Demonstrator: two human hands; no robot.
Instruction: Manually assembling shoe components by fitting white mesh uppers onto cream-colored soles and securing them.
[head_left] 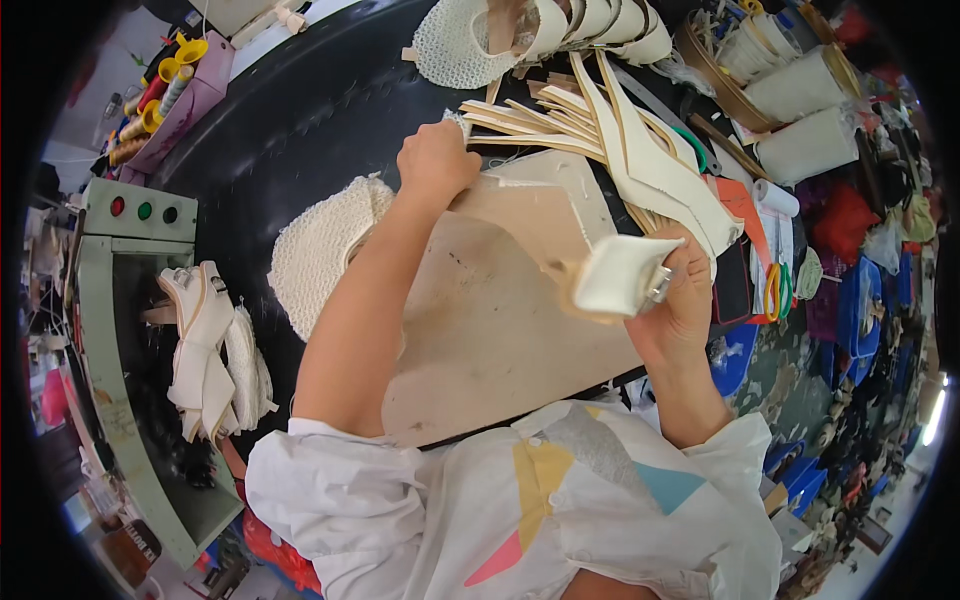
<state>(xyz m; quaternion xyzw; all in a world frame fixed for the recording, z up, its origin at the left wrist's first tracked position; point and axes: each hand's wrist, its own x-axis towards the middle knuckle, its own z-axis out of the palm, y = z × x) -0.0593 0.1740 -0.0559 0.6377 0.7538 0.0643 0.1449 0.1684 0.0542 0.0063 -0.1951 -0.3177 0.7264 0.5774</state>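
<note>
My right hand grips a cream strap piece with a small metal buckle over a tan work board. My left hand reaches forward with its fingers closed on the end of a cream shoe strip in a fanned stack of cream strips at the board's far edge. A cream mesh upper lies to the left of my left forearm on the black table.
More mesh uppers and cream pieces sit at the far edge. White rolls, orange and green cords and blue bins crowd the right. A green machine with buttons and stacked sandal parts stand left. Thread spools fill a pink box.
</note>
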